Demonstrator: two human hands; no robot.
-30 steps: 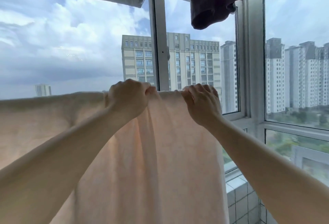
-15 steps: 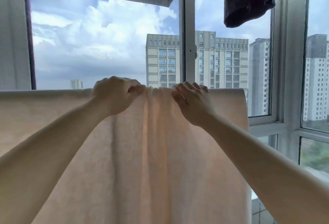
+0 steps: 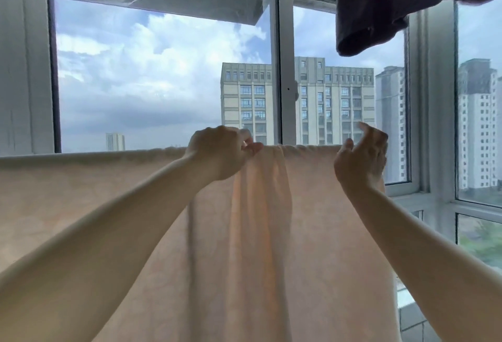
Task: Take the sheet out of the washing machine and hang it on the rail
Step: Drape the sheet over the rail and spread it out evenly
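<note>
Sheet: a pale peach sheet [image 3: 271,246] hangs folded over a horizontal line at mid-height, its top fold running from the left edge of the view to just past the right hand; its lower part is cut off by the bottom of the frame.
Rail: fully covered by the sheet's fold, so the rail itself cannot be seen.
Left hand: the left hand [image 3: 220,151] is curled at the top fold, thumb and fingers pinching the cloth, with a bunch of vertical pleats falling just below it.
Right hand: the right hand [image 3: 360,155] is near the sheet's right end, fingers loosely spread and lifted; it grips nothing, and whether it touches the cloth cannot be told.
Dark garment: a dark purple garment [image 3: 394,7] hangs at the upper right, cut off by the top edge.
Window: a white-framed window [image 3: 282,69] stands behind the sheet, with clouds and tower blocks [image 3: 326,97] beyond it.
Lower right: tiled wall [image 3: 413,322], only partly in view.
</note>
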